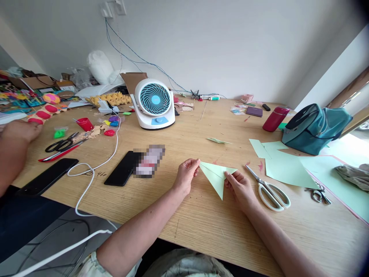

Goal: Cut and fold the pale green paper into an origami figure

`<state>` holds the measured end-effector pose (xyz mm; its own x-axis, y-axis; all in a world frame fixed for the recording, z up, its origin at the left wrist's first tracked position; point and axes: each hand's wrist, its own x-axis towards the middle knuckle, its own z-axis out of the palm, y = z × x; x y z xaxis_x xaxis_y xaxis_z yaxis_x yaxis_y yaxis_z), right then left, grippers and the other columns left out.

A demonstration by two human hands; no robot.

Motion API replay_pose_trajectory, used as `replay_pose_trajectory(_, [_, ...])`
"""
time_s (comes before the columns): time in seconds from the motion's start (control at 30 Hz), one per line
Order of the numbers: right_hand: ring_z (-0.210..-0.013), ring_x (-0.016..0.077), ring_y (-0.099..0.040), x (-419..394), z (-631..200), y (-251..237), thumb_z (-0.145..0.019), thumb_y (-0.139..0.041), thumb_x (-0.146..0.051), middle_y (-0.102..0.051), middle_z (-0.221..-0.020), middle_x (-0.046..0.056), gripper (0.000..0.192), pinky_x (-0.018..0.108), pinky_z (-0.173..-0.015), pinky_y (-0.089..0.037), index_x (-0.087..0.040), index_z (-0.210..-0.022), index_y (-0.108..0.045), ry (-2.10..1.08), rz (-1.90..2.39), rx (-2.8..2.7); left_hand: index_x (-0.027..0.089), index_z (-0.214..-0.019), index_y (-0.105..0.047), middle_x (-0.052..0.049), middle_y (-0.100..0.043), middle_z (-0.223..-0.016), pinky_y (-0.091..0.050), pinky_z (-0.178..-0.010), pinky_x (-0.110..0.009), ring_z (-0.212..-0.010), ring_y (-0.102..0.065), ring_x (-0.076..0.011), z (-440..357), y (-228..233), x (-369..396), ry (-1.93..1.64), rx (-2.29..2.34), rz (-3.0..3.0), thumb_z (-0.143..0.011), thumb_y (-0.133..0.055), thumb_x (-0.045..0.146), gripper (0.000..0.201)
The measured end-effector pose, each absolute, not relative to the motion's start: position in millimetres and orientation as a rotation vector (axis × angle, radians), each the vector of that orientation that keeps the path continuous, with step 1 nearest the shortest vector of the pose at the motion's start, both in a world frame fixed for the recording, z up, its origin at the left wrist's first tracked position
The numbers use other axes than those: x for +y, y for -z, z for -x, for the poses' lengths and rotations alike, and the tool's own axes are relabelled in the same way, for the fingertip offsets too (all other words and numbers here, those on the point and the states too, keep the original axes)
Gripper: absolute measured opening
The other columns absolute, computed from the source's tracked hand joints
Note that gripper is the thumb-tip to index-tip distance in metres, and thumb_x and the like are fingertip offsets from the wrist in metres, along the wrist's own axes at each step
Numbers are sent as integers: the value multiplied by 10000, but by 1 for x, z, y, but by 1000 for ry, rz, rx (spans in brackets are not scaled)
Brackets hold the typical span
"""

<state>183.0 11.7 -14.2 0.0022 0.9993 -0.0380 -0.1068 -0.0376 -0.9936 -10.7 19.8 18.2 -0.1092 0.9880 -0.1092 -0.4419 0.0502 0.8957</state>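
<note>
Between my hands, above the wooden table [161, 207], is a folded piece of pale green paper [215, 176] with a triangular outline and a crease across it. My left hand [186, 176] pinches its pointed left corner. At the right side, my right hand [236, 185] grips the paper with the thumb on top; its other fingers are partly hidden behind. White-handled scissors [271, 192] lie just right of my right hand, blades pointing away to the left. Farther right rest several flat pieces of green paper [288, 169].
A white fan [155, 102] stands at the back. Left lie a black phone [122, 169], another dark phone [50, 177], a white cable [115, 144] and black scissors [62, 144]. Another person's arm [14, 146] rests far left. A red bottle [276, 118], teal bag [314, 129] and keys [318, 195] are right.
</note>
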Motion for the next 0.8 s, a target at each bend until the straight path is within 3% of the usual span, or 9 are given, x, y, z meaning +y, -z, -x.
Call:
replay_pose_trajectory(0.37, [-529, 158, -524, 10, -182, 9, -708, -730, -622, -602, -545, 7, 444, 294, -528, -426, -227, -575, -578, -1299, 1172, -990, 157, -637, -525, 39, -461, -611, -302, -521, -180, -572, -391, -63, 10, -17, 19, -1395, 995, -779, -632, -800, 453, 403])
replay_pose_trajectory(0.67, [-536, 131, -472, 13, -185, 11, -681, -806, -506, -571, -564, -26, 291, 268, -510, -379, -238, -721, -700, -1291, 1119, -949, 159, -640, -511, 43, -460, -608, -301, -522, -174, -571, -389, -59, 10, -17, 20, -1395, 987, -767, -623, -800, 449, 410])
replay_pose_trajectory(0.8, [-530, 136, -476, 14, -187, 11, -714, -773, -529, -572, -554, -16, 321, 276, -510, -384, -234, -648, -666, -1281, 1120, -945, 156, -641, -523, 41, -462, -615, -301, -518, -173, -569, -390, -57, 10, -17, 20, -1397, 986, -760, -626, -801, 440, 398])
